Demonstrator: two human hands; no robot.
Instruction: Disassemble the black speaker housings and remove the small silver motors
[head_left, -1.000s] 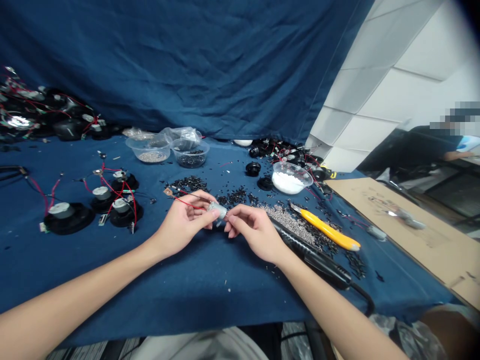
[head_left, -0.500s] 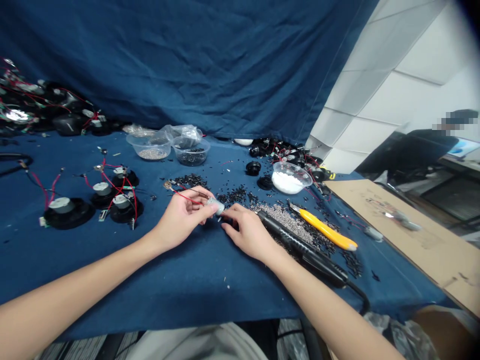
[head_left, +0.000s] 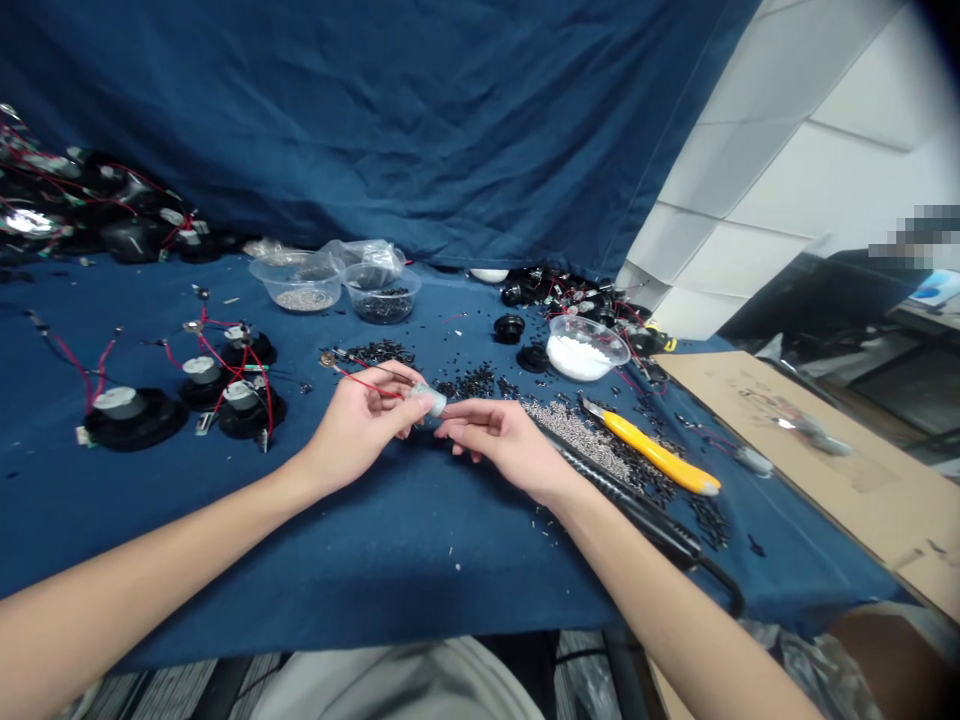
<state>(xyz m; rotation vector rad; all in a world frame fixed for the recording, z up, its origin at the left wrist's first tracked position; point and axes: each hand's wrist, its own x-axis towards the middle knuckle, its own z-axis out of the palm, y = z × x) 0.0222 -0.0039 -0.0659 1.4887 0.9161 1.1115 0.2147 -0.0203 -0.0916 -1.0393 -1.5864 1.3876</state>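
My left hand (head_left: 367, 415) is closed round a small grey electric motor (head_left: 429, 399). Red and dark wires (head_left: 369, 380) run back from the motor over my fingers to a small round metal part (head_left: 328, 359). My right hand (head_left: 499, 438) meets the motor's right end, thumb and index finger pinched together. Whatever sits between those fingertips is hidden or too small to name. Under and behind my right hand lies a black-handled tool with a cord (head_left: 645, 525), partly covered by my forearm.
A yellow utility knife (head_left: 660, 455) lies among small metal and black pieces (head_left: 581, 435). Clear bowls hold metal bits (head_left: 304, 300), black bits (head_left: 382, 305) and white pieces (head_left: 579, 358). Wired motors on black bases (head_left: 135, 418) stand left. Cardboard (head_left: 862, 480) and a person are at right.
My right hand has turned, and its fingers, bent down beside the motor before, now pinch at the motor's end. My left hand keeps its hold. The view has shifted slightly.
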